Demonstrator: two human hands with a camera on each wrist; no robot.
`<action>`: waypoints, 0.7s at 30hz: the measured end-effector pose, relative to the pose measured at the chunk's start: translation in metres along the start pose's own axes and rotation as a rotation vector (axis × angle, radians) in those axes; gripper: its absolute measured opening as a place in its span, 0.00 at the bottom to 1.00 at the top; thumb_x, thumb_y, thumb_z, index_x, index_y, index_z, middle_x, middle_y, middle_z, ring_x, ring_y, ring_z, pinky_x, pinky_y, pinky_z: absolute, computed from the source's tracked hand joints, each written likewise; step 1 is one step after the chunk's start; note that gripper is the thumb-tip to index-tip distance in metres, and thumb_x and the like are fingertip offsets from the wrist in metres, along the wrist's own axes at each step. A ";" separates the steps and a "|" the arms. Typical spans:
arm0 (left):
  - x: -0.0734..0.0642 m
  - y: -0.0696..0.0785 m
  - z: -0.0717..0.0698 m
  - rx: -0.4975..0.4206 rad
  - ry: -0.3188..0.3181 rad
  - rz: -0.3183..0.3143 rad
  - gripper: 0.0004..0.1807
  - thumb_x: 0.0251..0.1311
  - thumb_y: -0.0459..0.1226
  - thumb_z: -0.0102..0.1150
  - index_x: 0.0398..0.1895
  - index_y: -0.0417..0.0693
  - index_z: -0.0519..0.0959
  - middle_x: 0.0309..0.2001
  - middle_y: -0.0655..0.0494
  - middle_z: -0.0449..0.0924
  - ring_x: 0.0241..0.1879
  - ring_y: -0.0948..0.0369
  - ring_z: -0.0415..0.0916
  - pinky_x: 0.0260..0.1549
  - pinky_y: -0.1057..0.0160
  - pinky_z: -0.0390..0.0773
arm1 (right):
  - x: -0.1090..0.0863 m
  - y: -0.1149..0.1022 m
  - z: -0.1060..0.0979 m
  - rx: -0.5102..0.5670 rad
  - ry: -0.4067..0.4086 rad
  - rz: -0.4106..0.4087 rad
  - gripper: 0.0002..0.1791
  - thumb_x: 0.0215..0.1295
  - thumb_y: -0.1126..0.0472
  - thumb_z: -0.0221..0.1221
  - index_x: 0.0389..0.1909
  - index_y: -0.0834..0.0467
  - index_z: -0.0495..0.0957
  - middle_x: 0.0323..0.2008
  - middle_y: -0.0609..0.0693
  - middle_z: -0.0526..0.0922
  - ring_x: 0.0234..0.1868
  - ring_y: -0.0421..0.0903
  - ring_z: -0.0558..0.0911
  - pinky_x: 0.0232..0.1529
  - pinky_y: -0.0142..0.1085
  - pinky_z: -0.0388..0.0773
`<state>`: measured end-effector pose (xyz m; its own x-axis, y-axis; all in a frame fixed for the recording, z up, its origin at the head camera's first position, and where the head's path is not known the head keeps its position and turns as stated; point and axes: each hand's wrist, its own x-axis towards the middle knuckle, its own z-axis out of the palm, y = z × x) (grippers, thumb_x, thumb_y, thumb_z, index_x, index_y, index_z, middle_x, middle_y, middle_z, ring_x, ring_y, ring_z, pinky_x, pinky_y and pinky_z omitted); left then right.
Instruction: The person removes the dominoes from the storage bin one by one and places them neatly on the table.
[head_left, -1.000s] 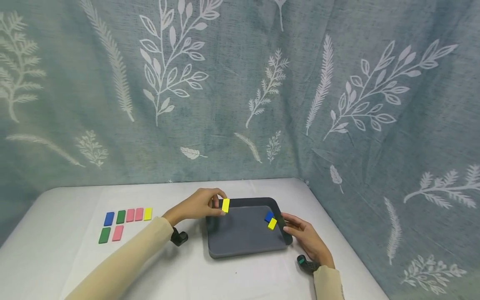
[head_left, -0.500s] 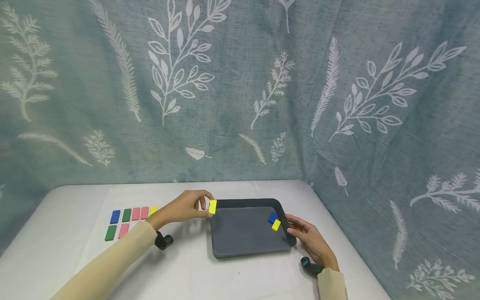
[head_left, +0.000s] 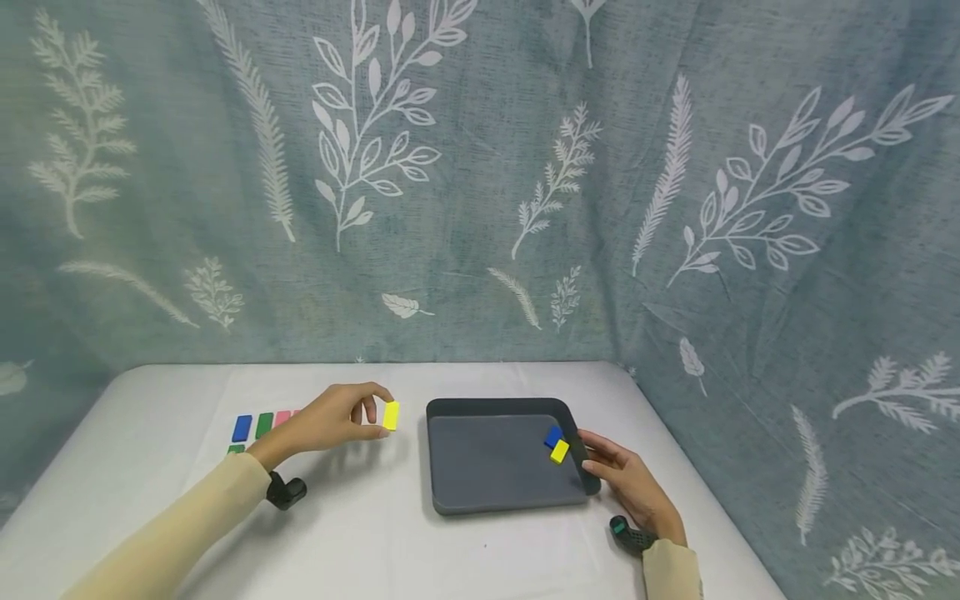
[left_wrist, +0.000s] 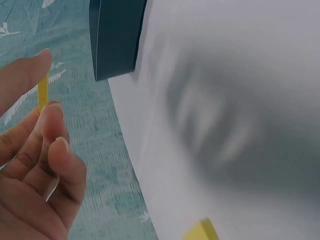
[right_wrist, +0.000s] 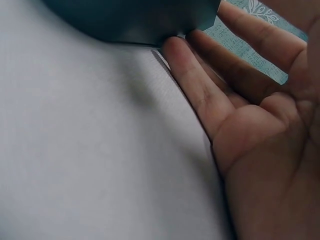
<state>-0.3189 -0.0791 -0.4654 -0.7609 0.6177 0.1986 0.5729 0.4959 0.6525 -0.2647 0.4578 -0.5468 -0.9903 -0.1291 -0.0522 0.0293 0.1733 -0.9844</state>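
In the head view my left hand [head_left: 330, 421] pinches a flat yellow block [head_left: 391, 416] between thumb and fingertips, above the table left of the tray. The left wrist view shows this yellow block [left_wrist: 43, 92] edge-on. My right hand [head_left: 630, 479] holds the right side of the dark grey tray [head_left: 495, 500], thumb over the rim. Its fingers [right_wrist: 197, 85] touch the outer wall in the right wrist view. Inside the tray, near that side, a blue block [head_left: 553, 437] and another yellow block [head_left: 559, 452] lie touching or overlapping.
On the white table [head_left: 360, 542], left of the tray, lie a blue block [head_left: 242, 428], a green block [head_left: 264, 425] and pink blocks [head_left: 282, 416], partly behind my left arm. The left wrist view catches a table-level yellow block [left_wrist: 201, 231]. A patterned curtain [head_left: 450, 208] hangs behind.
My left hand has moved left with the yellow block, from over the tray's left rim to beside it. The whole head view has shifted right. The right hand stays on the tray.
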 end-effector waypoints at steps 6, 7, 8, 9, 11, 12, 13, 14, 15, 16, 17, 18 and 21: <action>-0.018 -0.007 -0.008 0.014 0.022 -0.012 0.26 0.62 0.48 0.73 0.60 0.49 0.78 0.34 0.65 0.77 0.27 0.63 0.73 0.28 0.63 0.75 | -0.001 -0.001 -0.001 0.020 -0.025 -0.003 0.35 0.68 0.64 0.67 0.75 0.58 0.68 0.75 0.56 0.66 0.67 0.48 0.75 0.61 0.36 0.75; -0.021 -0.007 -0.009 0.014 0.024 -0.017 0.26 0.62 0.48 0.73 0.60 0.49 0.78 0.34 0.65 0.77 0.27 0.63 0.73 0.28 0.63 0.75 | -0.001 0.000 -0.001 0.017 -0.025 -0.003 0.35 0.68 0.63 0.67 0.75 0.58 0.68 0.75 0.56 0.66 0.66 0.48 0.75 0.61 0.36 0.75; -0.024 -0.008 -0.010 0.012 0.026 -0.021 0.26 0.62 0.48 0.73 0.60 0.49 0.78 0.35 0.64 0.77 0.27 0.63 0.73 0.28 0.63 0.75 | -0.002 0.000 -0.001 0.016 -0.023 -0.002 0.35 0.68 0.63 0.68 0.75 0.58 0.68 0.75 0.56 0.66 0.66 0.48 0.75 0.61 0.36 0.75; -0.027 -0.009 -0.011 0.010 0.029 -0.026 0.26 0.62 0.48 0.73 0.60 0.49 0.78 0.35 0.64 0.77 0.28 0.62 0.73 0.29 0.63 0.75 | -0.002 0.000 -0.001 0.014 -0.021 -0.001 0.35 0.68 0.63 0.68 0.75 0.57 0.68 0.75 0.56 0.66 0.66 0.48 0.75 0.61 0.36 0.75; -0.033 -0.010 -0.013 0.001 0.036 -0.029 0.26 0.62 0.48 0.73 0.60 0.49 0.78 0.35 0.63 0.77 0.28 0.61 0.73 0.29 0.63 0.75 | -0.003 0.000 -0.001 0.008 -0.018 0.001 0.35 0.68 0.63 0.68 0.74 0.57 0.69 0.75 0.56 0.66 0.66 0.49 0.75 0.61 0.35 0.75; -0.036 -0.011 -0.014 -0.008 0.038 -0.036 0.26 0.62 0.47 0.73 0.59 0.49 0.78 0.35 0.63 0.77 0.28 0.60 0.73 0.29 0.63 0.75 | -0.003 -0.001 -0.001 0.007 -0.018 0.004 0.35 0.68 0.63 0.68 0.74 0.57 0.69 0.75 0.56 0.66 0.66 0.49 0.75 0.61 0.35 0.75; -0.039 -0.012 -0.014 -0.015 0.041 -0.042 0.25 0.62 0.47 0.73 0.59 0.49 0.78 0.34 0.62 0.76 0.28 0.60 0.72 0.29 0.63 0.75 | -0.003 -0.001 -0.001 0.007 -0.017 0.007 0.35 0.68 0.63 0.68 0.74 0.57 0.69 0.75 0.55 0.66 0.66 0.49 0.75 0.61 0.35 0.75; -0.042 -0.013 -0.015 -0.024 0.043 -0.045 0.25 0.62 0.46 0.73 0.59 0.49 0.78 0.33 0.62 0.76 0.27 0.61 0.72 0.29 0.63 0.74 | -0.004 -0.001 0.000 0.005 -0.017 0.006 0.35 0.68 0.63 0.68 0.74 0.57 0.69 0.75 0.55 0.66 0.66 0.49 0.75 0.61 0.35 0.75; -0.044 -0.015 -0.015 -0.028 0.047 -0.049 0.25 0.62 0.46 0.74 0.59 0.50 0.78 0.32 0.62 0.76 0.26 0.62 0.71 0.29 0.64 0.74 | -0.004 -0.002 0.000 0.000 -0.018 0.004 0.35 0.68 0.63 0.68 0.74 0.57 0.69 0.75 0.55 0.66 0.66 0.49 0.75 0.61 0.35 0.75; -0.047 -0.016 -0.016 -0.029 0.049 -0.050 0.25 0.62 0.45 0.74 0.59 0.50 0.78 0.30 0.62 0.75 0.25 0.63 0.70 0.28 0.64 0.74 | -0.003 -0.002 0.000 -0.008 -0.020 0.001 0.35 0.68 0.63 0.67 0.74 0.57 0.68 0.75 0.55 0.66 0.67 0.49 0.75 0.61 0.35 0.75; -0.050 -0.018 -0.017 -0.025 0.052 -0.056 0.25 0.61 0.45 0.74 0.59 0.50 0.78 0.29 0.62 0.74 0.24 0.64 0.69 0.28 0.64 0.73 | -0.003 -0.002 0.000 -0.012 -0.021 -0.002 0.35 0.68 0.63 0.67 0.74 0.57 0.68 0.75 0.55 0.66 0.67 0.48 0.75 0.61 0.35 0.75; -0.053 -0.020 -0.018 -0.016 0.055 -0.060 0.24 0.61 0.44 0.74 0.58 0.50 0.78 0.27 0.62 0.73 0.23 0.65 0.68 0.27 0.65 0.72 | -0.003 -0.002 -0.001 -0.016 -0.022 -0.006 0.34 0.69 0.63 0.67 0.74 0.57 0.69 0.74 0.55 0.67 0.67 0.48 0.75 0.61 0.34 0.75; -0.061 -0.026 -0.020 0.028 0.068 -0.058 0.24 0.61 0.44 0.74 0.58 0.51 0.79 0.24 0.64 0.69 0.22 0.67 0.64 0.27 0.66 0.69 | -0.002 -0.002 -0.001 -0.021 -0.022 -0.018 0.34 0.69 0.62 0.67 0.74 0.57 0.69 0.74 0.56 0.67 0.66 0.47 0.75 0.61 0.33 0.75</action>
<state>-0.2939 -0.1419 -0.4800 -0.8114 0.5450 0.2112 0.5350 0.5470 0.6439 -0.2633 0.4591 -0.5448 -0.9874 -0.1536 -0.0389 0.0088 0.1916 -0.9814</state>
